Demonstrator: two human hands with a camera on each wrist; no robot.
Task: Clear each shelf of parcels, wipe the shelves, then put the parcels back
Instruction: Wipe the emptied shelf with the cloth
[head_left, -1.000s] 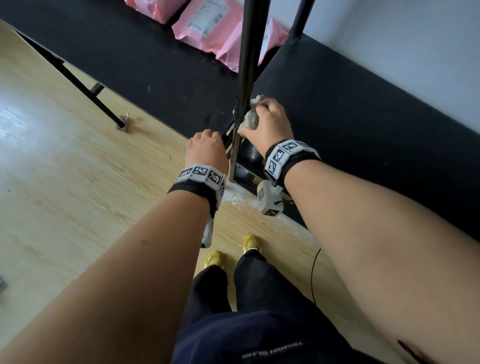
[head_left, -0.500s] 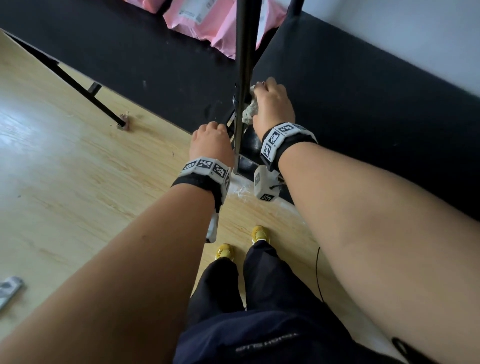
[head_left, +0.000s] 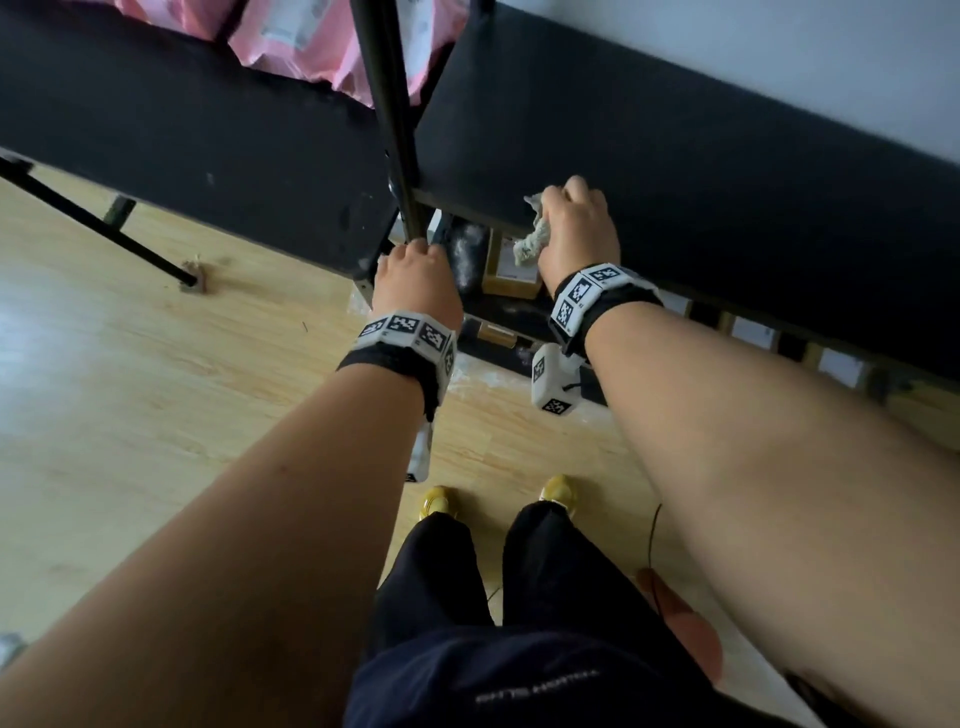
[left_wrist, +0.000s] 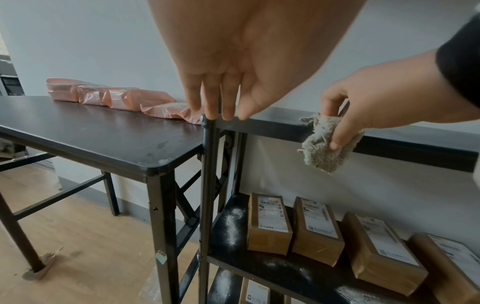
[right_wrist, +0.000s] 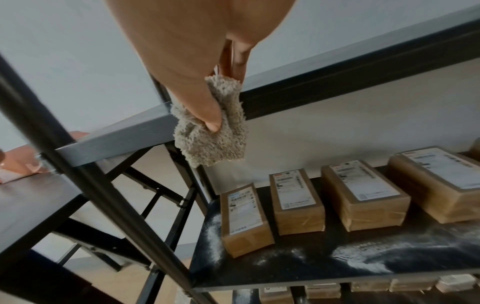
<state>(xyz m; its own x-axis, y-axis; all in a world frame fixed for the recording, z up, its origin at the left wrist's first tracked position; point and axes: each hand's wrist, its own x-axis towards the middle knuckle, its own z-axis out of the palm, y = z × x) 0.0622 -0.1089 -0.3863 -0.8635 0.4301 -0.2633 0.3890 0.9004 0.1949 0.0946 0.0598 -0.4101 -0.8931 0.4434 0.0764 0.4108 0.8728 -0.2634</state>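
**Wiping the emptied upper shelf while the left hand steadies the rack**

Wiping is the step in hand, as I judge it: the right hand (left_wrist: 384, 96) is gripping a crumpled grey rag (left_wrist: 330, 144), thumb and fingers clamped on it, right at the front edge of the bare upper shelf (head_left: 675, 156) in the middle of the head view. The left hand (head_left: 415, 280) is resting at the rack's corner, its fingers (left_wrist: 211, 98) straight and close together, their tips touching the top of the front post (left_wrist: 207, 185) and the shelf's rim; it is gripping nothing.

The pink parcels (left_wrist: 116, 96) are lying in a row on the black table (left_wrist: 103, 133) at the left of the left wrist view, just beside the rack, so this shelf looks cleared. The brown boxes (right_wrist: 298, 201) are still sitting on the lower shelf (right_wrist: 337, 263) at the lower right of the right wrist view, with white dust (right_wrist: 215, 232) streaked around them.

To do the wipe well, I would be opening the rag out flatter so more of it is meeting the board, pressing it down and dragging in long overlapping passes from the back wall towards the front, keeping the left fingertips bracing the post. Dust pushed over the front edge is likely to be falling onto the boxes below, so gathering it into the rag seems wiser.
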